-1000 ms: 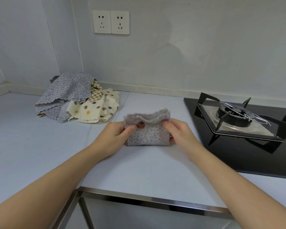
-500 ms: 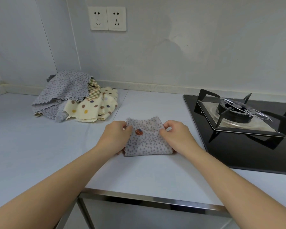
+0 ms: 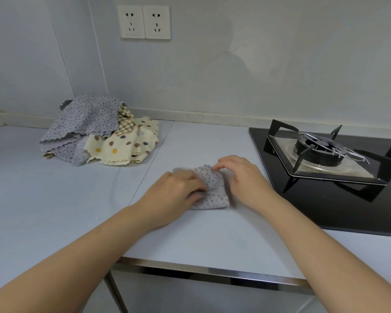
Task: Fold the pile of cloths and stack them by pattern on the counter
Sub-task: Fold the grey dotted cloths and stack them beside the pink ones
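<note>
A small folded grey dotted cloth (image 3: 213, 190) lies flat on the white counter (image 3: 54, 199), just left of the hob. My left hand (image 3: 175, 194) lies palm down on its left half, fingers flat and pressing. My right hand (image 3: 243, 178) rests on its right edge, with loosely curved fingertips touching the far right corner. At the back left sits the unfolded pile: a grey dotted cloth (image 3: 84, 116) on top, a brown checked cloth (image 3: 125, 123) poking out, and a cream cloth with coloured dots (image 3: 127, 145) in front.
A black gas hob with its burner and pan support (image 3: 325, 154) takes up the counter's right side, close to my right hand. Two wall sockets (image 3: 145, 21) sit above the pile. The counter's metal front edge (image 3: 212, 272) runs below my forearms.
Both hands held the cloth's far edge raised, then laid it down. My left hand has slid onto the cloth and lies flat; my right hand now rests at the right corner.
</note>
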`<state>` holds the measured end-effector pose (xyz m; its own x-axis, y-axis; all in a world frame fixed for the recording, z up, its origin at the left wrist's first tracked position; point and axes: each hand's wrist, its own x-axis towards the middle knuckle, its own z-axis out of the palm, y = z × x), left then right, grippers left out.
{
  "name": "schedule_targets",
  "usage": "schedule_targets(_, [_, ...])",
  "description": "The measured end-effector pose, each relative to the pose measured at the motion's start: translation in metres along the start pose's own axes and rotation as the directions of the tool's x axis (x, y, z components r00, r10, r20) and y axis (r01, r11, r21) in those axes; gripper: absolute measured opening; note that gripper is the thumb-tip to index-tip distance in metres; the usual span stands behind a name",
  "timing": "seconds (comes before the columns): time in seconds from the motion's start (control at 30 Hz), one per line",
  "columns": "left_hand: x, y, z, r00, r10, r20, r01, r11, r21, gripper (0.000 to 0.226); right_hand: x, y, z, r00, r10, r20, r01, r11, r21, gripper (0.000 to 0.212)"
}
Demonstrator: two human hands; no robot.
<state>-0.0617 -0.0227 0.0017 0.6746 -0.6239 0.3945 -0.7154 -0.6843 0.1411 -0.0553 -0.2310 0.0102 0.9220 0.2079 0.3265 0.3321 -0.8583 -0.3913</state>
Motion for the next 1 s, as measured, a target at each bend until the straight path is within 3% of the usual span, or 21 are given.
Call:
schedule_targets(0.1, [-0.003,-0.018,-0.002,0.991,-0.046,-0.125,0.060,0.991,0.116,0.037,0.001,0.008,0.000,0.997,0.042,0.072,-0.038,0.998,-0.051,0.059])
schedule_targets(0.2, [-0.005,-0.012,-0.011,0.964,-0.096,-0.248,0.122,0.988,0.091,0.020,0.000,0.010,-0.003,0.997,0.058,0.059,-0.057,0.998,-0.016,0.053])
schedule_targets(0.33, [-0.005,-0.001,-0.006,0.998,0.014,-0.054,-0.006,0.990,0.141,0.039,-0.001,0.005,-0.004,1.000,0.030,-0.002,-0.030,0.999,0.014,0.051])
schedule_targets(0.47, [-0.007,-0.010,-0.007,0.991,-0.058,-0.120,0.073,0.989,0.127,0.040,-0.002,0.010,-0.006,0.994,0.003,0.110,-0.010,0.998,0.065,0.052])
schedule_targets(0.63, [-0.005,-0.007,0.000,0.996,-0.001,-0.086,0.018,0.981,0.195,0.025,-0.005,0.010,-0.003,0.954,-0.109,0.279,0.055,0.979,0.195,0.064])
schedule_targets(0.77, [-0.009,-0.011,0.000,0.986,-0.081,-0.146,0.100,0.986,0.130,0.009,-0.004,0.009,0.003,0.964,-0.187,0.191,0.154,0.973,0.175,0.062])
schedule_targets(0.9, [-0.012,-0.013,-0.001,0.980,-0.111,-0.165,0.125,0.989,0.074,0.006,-0.002,0.002,0.013,0.960,-0.269,0.075,0.258,0.957,0.131,0.039])
schedule_targets(1.0, [-0.013,-0.010,-0.003,0.977,-0.113,-0.184,0.127,0.990,0.066,0.018,-0.002,0.000,0.018,0.970,-0.244,0.016,0.240,0.963,0.124,0.022])
